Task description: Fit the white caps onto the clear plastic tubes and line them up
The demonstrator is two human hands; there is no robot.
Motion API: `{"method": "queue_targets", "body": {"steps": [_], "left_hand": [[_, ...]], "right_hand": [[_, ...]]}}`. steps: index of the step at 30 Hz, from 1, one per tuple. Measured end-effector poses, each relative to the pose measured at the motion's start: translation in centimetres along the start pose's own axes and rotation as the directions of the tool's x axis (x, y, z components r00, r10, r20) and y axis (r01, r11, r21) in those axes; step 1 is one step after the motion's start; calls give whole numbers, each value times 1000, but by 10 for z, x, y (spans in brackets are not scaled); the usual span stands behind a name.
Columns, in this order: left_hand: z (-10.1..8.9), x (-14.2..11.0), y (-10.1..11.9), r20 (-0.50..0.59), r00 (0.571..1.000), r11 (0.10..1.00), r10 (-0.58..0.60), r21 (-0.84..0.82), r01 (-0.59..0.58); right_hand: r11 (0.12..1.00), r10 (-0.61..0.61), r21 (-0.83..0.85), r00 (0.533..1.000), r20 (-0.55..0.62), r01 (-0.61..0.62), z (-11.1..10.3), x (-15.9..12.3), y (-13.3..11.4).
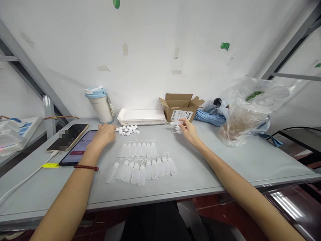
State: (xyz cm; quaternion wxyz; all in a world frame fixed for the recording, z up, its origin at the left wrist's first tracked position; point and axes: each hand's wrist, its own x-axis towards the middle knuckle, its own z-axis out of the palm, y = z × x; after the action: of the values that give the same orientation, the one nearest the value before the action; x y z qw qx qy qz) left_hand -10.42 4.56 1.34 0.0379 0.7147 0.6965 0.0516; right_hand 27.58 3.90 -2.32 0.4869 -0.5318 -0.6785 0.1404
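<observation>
My left hand (104,135) is closed in a pinch at the left edge of a pile of small white caps (129,130), with one small white cap (117,129) at its fingertips. Beside the cardboard box, my right hand (188,131) pinches a translucent white tag (180,123). More such pieces lie just under those fingers, partly hidden. Between my arms, two rows of flat translucent white tags with thin curved strings lie on the table: a back row (138,149) and a longer front row (141,174).
An open cardboard box (182,112) stands by the wall, next to a white stack (142,116). A tumbler (101,105) is at back left. Two phones (77,147) and a white cable (27,180) lie left. Blue cloth (210,117) and a plastic bag (243,120) sit right.
</observation>
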Motion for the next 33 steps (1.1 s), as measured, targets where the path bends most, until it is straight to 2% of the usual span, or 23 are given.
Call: {"method": "queue_targets", "body": {"steps": [3, 7, 12, 15, 17, 19, 21, 24, 28, 31, 33], "left_hand": [[3, 1, -1, 68, 994, 992, -79, 108, 72], [2, -1, 3, 124, 991, 995, -59, 84, 49], [-5, -7, 6, 144, 989, 998, -19, 54, 12], [-12, -14, 16, 133, 989, 998, 61, -42, -56], [-17, -21, 30, 103, 984, 982, 144, -136, -130], [-20, -29, 48, 67, 974, 950, 218, -244, -196], [-20, -38, 67, 11, 942, 816, 335, -503, -284], [-16, -48, 89, -4, 905, 669, 426, -672, -318], [-7, -51, 99, -17, 904, 588, 426, -754, -292], [-4, -50, 100, -34, 916, 553, 399, -788, -271], [-3, -49, 100, -45, 924, 550, 379, -792, -264]], "right_hand": [[991, -83, -105, 996, 16, 85, 9, 3, 5], [979, -116, -171, 993, 5, 115, 16, 10, 9], [982, -94, -168, 994, -57, 83, 5, 10, 2], [994, -84, -69, 996, 27, 86, -1, -1, -19], [995, -102, 18, 978, 183, 100, -1, -12, -39], [987, -152, 98, 910, 387, 123, 2, -25, -61], [978, -206, 150, 800, 564, 146, 6, -35, -78], [967, -255, 159, 683, 685, 201, 12, -46, -91], [943, -292, 121, 600, 745, 309, 14, -49, -91], [933, -302, 114, 567, 767, 342, 15, -48, -88], [928, -299, 97, 561, 772, 361, 16, -48, -85]]}}
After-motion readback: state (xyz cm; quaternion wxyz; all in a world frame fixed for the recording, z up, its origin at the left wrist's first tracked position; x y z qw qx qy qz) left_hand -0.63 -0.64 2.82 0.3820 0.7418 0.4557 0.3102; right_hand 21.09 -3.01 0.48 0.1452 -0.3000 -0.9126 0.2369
